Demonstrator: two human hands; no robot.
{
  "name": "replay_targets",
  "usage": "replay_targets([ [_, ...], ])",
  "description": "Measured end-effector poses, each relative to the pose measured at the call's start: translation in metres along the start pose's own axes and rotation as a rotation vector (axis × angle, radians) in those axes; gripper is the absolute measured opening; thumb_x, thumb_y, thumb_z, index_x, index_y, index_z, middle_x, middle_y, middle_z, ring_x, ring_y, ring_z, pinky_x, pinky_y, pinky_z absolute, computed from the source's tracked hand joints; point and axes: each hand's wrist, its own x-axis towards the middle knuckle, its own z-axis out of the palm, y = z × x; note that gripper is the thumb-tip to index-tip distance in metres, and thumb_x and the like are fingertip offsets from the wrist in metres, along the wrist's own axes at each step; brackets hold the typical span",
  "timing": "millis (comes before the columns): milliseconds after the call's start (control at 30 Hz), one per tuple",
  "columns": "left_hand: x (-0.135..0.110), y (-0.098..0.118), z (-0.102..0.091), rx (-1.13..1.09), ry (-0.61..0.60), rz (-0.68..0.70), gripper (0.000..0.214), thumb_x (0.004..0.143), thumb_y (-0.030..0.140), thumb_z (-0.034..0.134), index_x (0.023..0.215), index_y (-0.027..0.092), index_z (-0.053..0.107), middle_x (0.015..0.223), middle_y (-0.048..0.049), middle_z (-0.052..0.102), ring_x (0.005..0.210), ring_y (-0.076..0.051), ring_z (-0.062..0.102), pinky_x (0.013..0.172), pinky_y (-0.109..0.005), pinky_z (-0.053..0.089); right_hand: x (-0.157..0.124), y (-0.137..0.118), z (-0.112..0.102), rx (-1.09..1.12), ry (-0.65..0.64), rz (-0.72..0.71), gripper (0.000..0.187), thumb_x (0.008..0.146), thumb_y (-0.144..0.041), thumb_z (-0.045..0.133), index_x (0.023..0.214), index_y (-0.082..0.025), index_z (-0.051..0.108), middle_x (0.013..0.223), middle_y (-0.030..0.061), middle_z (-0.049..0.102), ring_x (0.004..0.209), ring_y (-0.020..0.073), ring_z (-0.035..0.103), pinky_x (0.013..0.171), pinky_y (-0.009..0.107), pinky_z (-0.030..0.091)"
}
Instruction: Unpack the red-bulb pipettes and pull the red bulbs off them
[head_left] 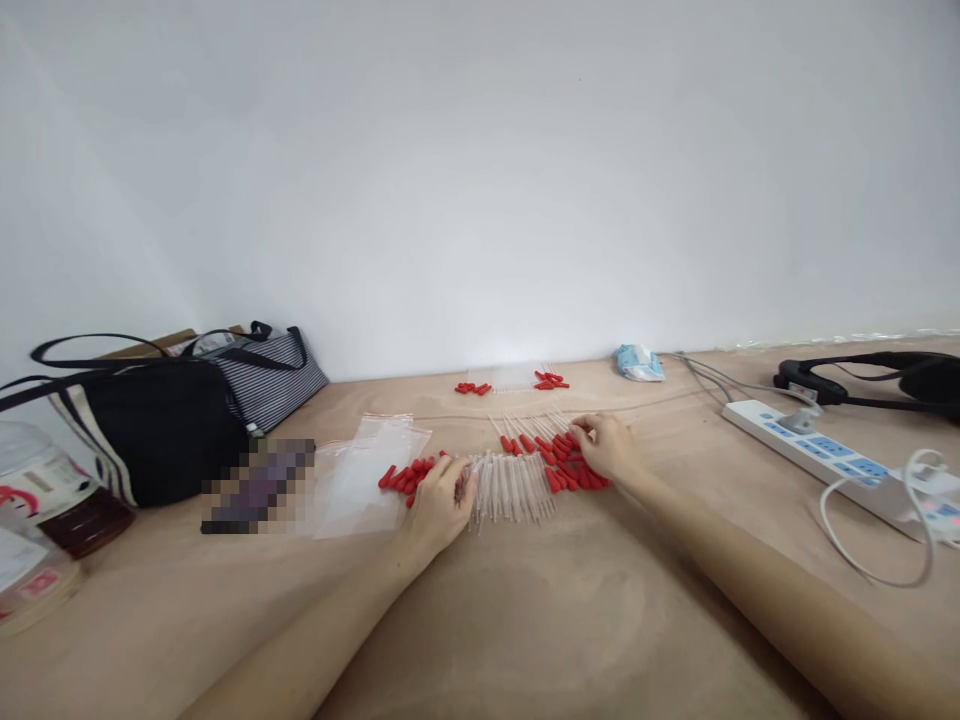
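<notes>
A row of thin clear dropper tubes (514,488) lies side by side in front of me. My left hand (441,500) rests at their left end, its fingers curled; what is between the fingertips is hidden. Loose red rubber bulbs (405,478) lie beside and partly behind that hand. Over the right-hand heap of red bulbs (574,474), my right hand (609,447) has its thumb and fingers closed at a red rubber bulb (573,438) on the heap's edge. Thin pale stems (529,425) fan out behind the heap, some with red ends.
Clear zip bags (367,480) lie left, near a blurred dark object (262,485). Bags (180,425) and plastic jars (60,500) stand far left. Further back is another group of red bulbs (551,381) and a blue-white packet (640,363). A power strip (814,450) and black headset (862,380) lie right.
</notes>
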Motion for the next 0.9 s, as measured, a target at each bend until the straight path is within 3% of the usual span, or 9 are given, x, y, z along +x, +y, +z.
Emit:
replay_targets([
  [100,0.0,0.003,-0.009,0.017,0.066,0.039,0.022,0.085,0.027,0.042,0.093,0.016,0.059,0.077,-0.0047,0.058,0.073,-0.018,0.054,0.069,-0.031,0.04,-0.033,-0.013,-0.002,0.01,0.082,-0.299,0.023,0.085,-0.029,0.04,0.085,-0.023,0.062,0.088,0.0044,0.063,0.086,0.0195,0.052,0.075,0.033,0.029],
  [200,-0.002,0.01,-0.017,0.048,0.103,0.204,0.026,0.084,0.03,0.044,0.103,0.017,0.058,0.086,-0.0071,0.06,0.081,-0.02,0.052,0.075,-0.036,0.035,-0.063,-0.025,0.003,-0.023,0.108,-0.533,0.019,0.086,-0.024,0.041,0.085,-0.022,0.06,0.083,0.0036,0.062,0.083,0.0175,0.049,0.079,0.035,0.024],
  [333,-0.006,0.02,-0.016,-0.045,0.025,0.489,0.025,0.086,0.034,0.046,0.103,0.021,0.058,0.085,-0.0033,0.063,0.081,-0.017,0.052,0.081,-0.037,0.028,-0.085,-0.041,0.014,0.03,0.147,-0.663,0.017,0.086,-0.021,0.043,0.084,-0.021,0.06,0.074,0.0017,0.061,0.078,0.0157,0.047,0.08,0.035,0.021],
  [433,-0.009,0.023,-0.012,-0.075,-0.009,0.519,0.017,0.087,0.029,0.045,0.091,0.021,0.06,0.07,0.0011,0.062,0.07,-0.014,0.051,0.078,-0.035,0.027,-0.089,-0.047,0.018,0.114,0.187,-0.748,0.018,0.086,-0.025,0.044,0.086,-0.021,0.062,0.068,0.001,0.06,0.072,0.0141,0.046,0.077,0.034,0.021],
  [567,-0.011,0.025,-0.013,-0.079,-0.033,0.533,0.025,0.089,0.024,0.04,0.074,0.018,0.059,0.056,0.0025,0.056,0.06,-0.011,0.046,0.074,-0.033,0.027,-0.089,-0.047,0.015,0.166,0.177,-0.862,0.021,0.087,-0.03,0.045,0.082,-0.02,0.063,0.059,-0.0007,0.057,0.065,0.0124,0.044,0.076,0.034,0.022],
  [767,-0.014,0.019,-0.019,-0.078,-0.011,0.557,0.023,0.088,0.02,0.04,0.073,0.017,0.057,0.054,0.0026,0.053,0.055,-0.011,0.044,0.067,-0.031,0.03,-0.082,-0.027,0.005,0.173,0.114,-0.864,0.024,0.085,-0.032,0.046,0.073,-0.021,0.063,0.057,-0.0011,0.057,0.063,0.0124,0.047,0.077,0.036,0.025],
  [833,-0.014,0.01,-0.02,-0.067,0.016,0.466,0.024,0.089,0.019,0.038,0.075,0.017,0.057,0.057,0.0013,0.054,0.055,-0.011,0.045,0.064,-0.029,0.032,-0.072,-0.01,0.0,0.211,0.11,-0.745,0.024,0.085,-0.031,0.045,0.073,-0.021,0.064,0.061,0.0003,0.06,0.066,0.0138,0.05,0.076,0.036,0.028],
  [900,-0.013,0.002,-0.02,-0.034,0.037,0.33,0.023,0.089,0.019,0.037,0.083,0.016,0.058,0.065,-0.0014,0.057,0.06,-0.013,0.049,0.063,-0.028,0.035,-0.058,0.007,-0.005,0.309,0.091,-0.512,0.022,0.084,-0.033,0.047,0.081,-0.022,0.065,0.074,0.0028,0.063,0.072,0.0152,0.054,0.073,0.033,0.035],
])
